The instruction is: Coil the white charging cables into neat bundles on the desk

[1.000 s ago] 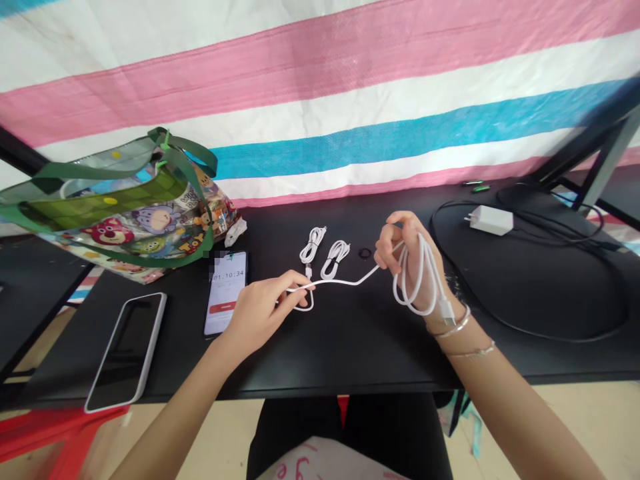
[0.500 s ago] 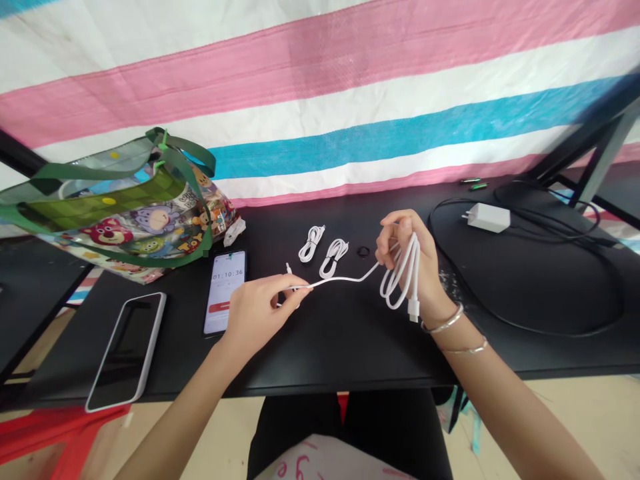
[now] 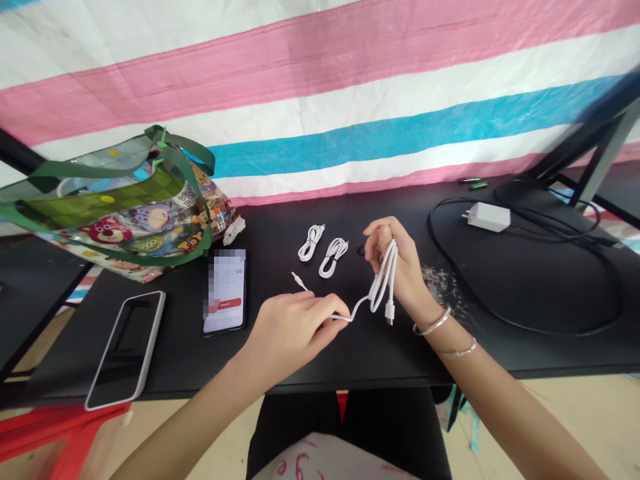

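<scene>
A white charging cable [image 3: 384, 280] hangs in loops from my right hand [image 3: 397, 257], whose fingers are curled around it. One plug of the cable dangles below the loops. My left hand [image 3: 295, 327] pinches the cable's loose stretch between thumb and forefinger, left of the loops. The other plug [image 3: 299, 280] sticks out beyond my left knuckles. Behind my hands lie two bundled white cables, a left one [image 3: 311, 243] and a right one [image 3: 333, 258], each bound with a dark tie. A small black tie [image 3: 361, 251] is partly hidden by my right fingers.
Two phones, one with a lit screen [image 3: 230, 293] and one dark [image 3: 125, 350], lie at left near a cartoon-print bag [image 3: 150, 220]. A white charger [image 3: 489, 217] and a black cord [image 3: 500, 319] lie at right. A striped sheet [image 3: 350, 100] hangs behind the black table [image 3: 500, 353].
My left hand has moved right along the cable, closer to my right hand. My right hand has shifted slightly left with the loops, and the stretch between the hands is shorter.
</scene>
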Available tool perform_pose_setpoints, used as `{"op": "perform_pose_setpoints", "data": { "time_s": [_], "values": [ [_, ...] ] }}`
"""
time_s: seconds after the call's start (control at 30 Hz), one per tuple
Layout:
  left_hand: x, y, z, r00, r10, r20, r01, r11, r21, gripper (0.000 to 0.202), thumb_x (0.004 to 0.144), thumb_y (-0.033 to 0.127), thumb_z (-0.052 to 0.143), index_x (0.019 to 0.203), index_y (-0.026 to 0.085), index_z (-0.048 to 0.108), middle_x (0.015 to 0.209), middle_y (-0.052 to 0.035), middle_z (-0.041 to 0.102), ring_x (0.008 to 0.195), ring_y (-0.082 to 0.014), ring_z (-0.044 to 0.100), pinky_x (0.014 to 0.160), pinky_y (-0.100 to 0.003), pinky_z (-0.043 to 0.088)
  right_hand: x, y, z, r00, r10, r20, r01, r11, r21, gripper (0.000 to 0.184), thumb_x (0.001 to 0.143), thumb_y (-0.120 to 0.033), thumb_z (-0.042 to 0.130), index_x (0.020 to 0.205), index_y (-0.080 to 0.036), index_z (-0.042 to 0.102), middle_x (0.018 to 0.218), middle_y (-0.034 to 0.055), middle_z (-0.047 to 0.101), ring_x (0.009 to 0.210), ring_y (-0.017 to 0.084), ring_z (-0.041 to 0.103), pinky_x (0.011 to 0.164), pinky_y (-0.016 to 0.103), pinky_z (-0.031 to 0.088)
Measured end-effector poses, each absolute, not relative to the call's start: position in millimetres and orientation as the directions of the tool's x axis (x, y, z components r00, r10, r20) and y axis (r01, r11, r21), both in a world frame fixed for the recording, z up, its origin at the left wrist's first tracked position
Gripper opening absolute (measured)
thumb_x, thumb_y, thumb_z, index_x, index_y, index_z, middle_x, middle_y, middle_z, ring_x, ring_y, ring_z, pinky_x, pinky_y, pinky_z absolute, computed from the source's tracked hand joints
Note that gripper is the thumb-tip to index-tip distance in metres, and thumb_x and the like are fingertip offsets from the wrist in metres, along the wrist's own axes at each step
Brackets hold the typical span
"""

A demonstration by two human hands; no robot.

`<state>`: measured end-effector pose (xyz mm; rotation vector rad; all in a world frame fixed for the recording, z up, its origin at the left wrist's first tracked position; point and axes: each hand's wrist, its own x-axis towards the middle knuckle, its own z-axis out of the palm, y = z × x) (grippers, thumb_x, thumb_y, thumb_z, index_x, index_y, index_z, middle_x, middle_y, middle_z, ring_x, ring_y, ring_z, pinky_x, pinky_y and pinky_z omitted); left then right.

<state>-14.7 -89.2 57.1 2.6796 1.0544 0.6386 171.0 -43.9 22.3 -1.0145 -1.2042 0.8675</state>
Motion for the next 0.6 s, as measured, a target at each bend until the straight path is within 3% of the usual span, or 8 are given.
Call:
{"op": "perform_pose_setpoints", "data": {
  "time_s": [0.2,0.33,0.6],
  "values": [
    [-6.3,-76.9,59.6,0.545,0.763,0.349,0.652,-0.647,0.396,0.021,0.089,0.030,0.052,0.074,0.023,0.066,0.058,0.0082,0.065,0.044,-0.0048,0.049,0.048,-0.019,0.031,169.2,-46.2,19.2,0.063,0.927,0.369,0.129,0.359,-0.924,0.044,0.086,-0.063,0.043,0.078,-0.021,0.052,0.050,-0.0059,0.048,0.039,0.007,0.039,0.039,0.021,0.030],
    [1.5,-71.4,61.9,0.521,0.800,0.298,0.672,-0.599,0.436,0.013,0.088,0.031,0.054,0.086,0.026,0.065,0.055,0.0097,0.064,0.045,-0.0062,0.052,0.049,-0.018,0.032,169.0,-48.4,19.1,-0.023,0.907,0.420,0.205,0.415,-0.886,0.042,0.090,-0.060,0.038,0.083,-0.021,0.051,0.052,-0.0059,0.048,0.044,0.009,0.045,0.045,0.023,0.034],
    [9.0,-61.3,61.2,0.507,0.837,0.204,0.595,-0.512,0.619,0.013,0.091,0.028,0.047,0.088,0.025,0.059,0.054,0.0106,0.064,0.054,-0.0082,0.060,0.057,-0.019,0.039,169.2,-51.5,20.2,-0.155,0.876,0.457,0.362,0.480,-0.799,0.033,0.094,-0.047,0.036,0.081,-0.022,0.051,0.054,-0.0055,0.048,0.046,0.009,0.046,0.048,0.022,0.035]
  ]
}}
